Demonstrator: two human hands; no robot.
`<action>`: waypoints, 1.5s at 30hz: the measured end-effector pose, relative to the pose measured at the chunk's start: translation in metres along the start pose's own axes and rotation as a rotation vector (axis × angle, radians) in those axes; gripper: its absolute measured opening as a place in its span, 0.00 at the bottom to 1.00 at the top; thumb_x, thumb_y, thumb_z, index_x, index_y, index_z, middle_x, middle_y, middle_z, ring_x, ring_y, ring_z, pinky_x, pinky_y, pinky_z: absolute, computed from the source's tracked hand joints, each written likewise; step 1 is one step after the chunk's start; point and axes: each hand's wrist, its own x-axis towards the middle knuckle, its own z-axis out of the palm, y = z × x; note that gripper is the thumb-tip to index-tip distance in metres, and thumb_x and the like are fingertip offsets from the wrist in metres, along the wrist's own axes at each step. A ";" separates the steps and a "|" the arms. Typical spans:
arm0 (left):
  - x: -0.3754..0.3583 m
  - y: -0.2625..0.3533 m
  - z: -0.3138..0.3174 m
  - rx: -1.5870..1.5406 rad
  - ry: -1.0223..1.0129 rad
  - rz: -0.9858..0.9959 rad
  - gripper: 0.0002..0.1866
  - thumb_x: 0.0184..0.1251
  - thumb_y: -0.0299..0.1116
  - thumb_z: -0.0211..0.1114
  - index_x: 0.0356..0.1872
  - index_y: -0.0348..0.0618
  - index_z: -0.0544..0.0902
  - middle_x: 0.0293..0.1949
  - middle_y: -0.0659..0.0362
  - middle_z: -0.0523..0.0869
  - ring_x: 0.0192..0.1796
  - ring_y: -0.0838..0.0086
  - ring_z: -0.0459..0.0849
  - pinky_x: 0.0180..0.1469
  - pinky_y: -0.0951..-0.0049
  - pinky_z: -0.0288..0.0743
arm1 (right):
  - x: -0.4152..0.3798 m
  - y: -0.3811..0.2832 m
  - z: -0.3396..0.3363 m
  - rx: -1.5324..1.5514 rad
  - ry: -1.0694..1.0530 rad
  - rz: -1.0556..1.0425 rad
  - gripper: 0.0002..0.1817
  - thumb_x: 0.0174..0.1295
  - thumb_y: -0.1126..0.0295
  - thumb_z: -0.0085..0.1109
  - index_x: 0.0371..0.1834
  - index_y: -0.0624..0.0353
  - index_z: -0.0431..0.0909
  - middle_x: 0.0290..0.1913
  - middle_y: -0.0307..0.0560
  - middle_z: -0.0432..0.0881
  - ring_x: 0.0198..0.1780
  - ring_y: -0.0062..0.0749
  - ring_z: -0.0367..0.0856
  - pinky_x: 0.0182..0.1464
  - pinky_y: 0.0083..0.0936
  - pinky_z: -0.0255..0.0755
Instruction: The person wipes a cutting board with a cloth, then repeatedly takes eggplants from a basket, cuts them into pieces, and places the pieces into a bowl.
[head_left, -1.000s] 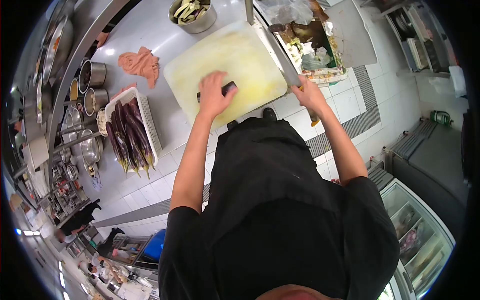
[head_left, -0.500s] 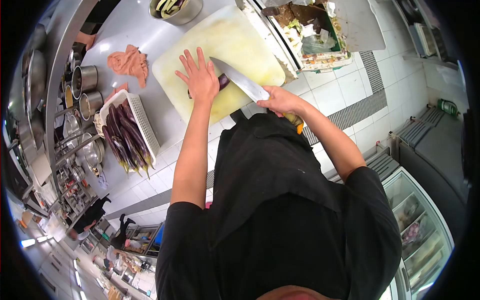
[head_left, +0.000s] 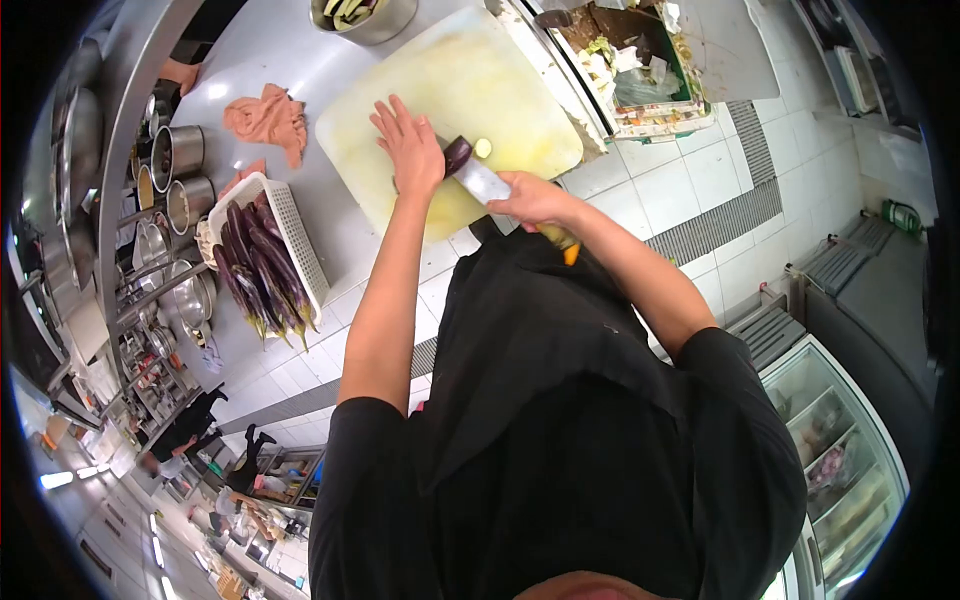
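Steel counter [head_left: 280,60], upper frame: left hand [head_left: 410,150] flat on eggplant [head_left: 457,155]; right hand [head_left: 535,198], fingers clenched around knife [head_left: 483,183], has now severed its tip [head_left: 483,148].

One cutting board [head_left: 440,80]; one knife [head_left: 483,182]; one eggplant [head_left: 457,155] under the blade, with one cut-off end piece [head_left: 483,148] beside it; one white basket [head_left: 290,235] holding several whole eggplants [head_left: 255,265], too bunched to count exactly; one orange cloth [head_left: 267,115]; one metal bowl [head_left: 365,18]; two hands.
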 end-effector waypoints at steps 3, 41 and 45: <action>-0.001 -0.011 -0.015 -0.033 -0.050 0.051 0.33 0.88 0.50 0.38 0.88 0.52 0.52 0.88 0.46 0.43 0.89 0.45 0.37 0.84 0.31 0.31 | -0.002 0.007 -0.018 0.013 -0.023 0.030 0.21 0.71 0.67 0.65 0.64 0.64 0.77 0.21 0.39 0.77 0.14 0.23 0.72 0.17 0.26 0.68; -0.025 -0.078 -0.079 -0.771 0.092 -0.210 0.33 0.64 0.26 0.79 0.69 0.40 0.75 0.62 0.49 0.82 0.64 0.63 0.81 0.67 0.64 0.76 | -0.025 -0.021 0.048 -1.214 0.450 -0.068 0.14 0.68 0.71 0.57 0.56 0.57 0.75 0.37 0.58 0.90 0.40 0.58 0.91 0.43 0.50 0.83; -0.041 -0.112 -0.083 -0.235 0.100 -0.052 0.31 0.60 0.32 0.79 0.66 0.42 0.79 0.65 0.44 0.79 0.70 0.49 0.76 0.74 0.53 0.69 | -0.091 0.025 0.005 -1.108 0.395 0.059 0.15 0.73 0.64 0.55 0.59 0.55 0.74 0.41 0.65 0.88 0.46 0.65 0.88 0.50 0.58 0.80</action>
